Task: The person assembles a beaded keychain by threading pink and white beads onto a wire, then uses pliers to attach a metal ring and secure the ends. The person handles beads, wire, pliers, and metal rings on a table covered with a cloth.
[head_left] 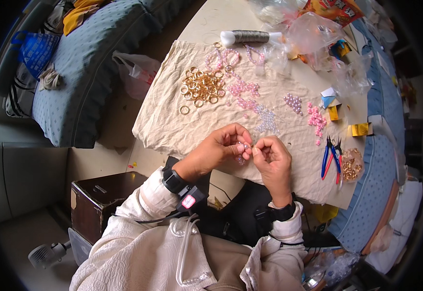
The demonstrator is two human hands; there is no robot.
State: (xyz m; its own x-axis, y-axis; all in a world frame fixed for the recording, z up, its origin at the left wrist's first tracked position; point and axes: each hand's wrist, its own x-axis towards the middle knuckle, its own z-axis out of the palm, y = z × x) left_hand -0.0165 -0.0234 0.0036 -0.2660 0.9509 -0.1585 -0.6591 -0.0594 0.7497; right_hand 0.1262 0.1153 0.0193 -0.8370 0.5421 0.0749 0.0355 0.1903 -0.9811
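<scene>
Counter (pixel 206 22) draped with a beige cloth (pixel 172 121) bearing gold rings (pixel 202 86) and pink beads (pixel 315 119), a grey thread spool (pixel 250 36) by the far edge, red-and-blue pliers (pixel 331 160) by the right edge.

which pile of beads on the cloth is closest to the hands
The pale, clear bead pile, just above the hands; the pink piles and the lilac one lie farther up or right.
</scene>
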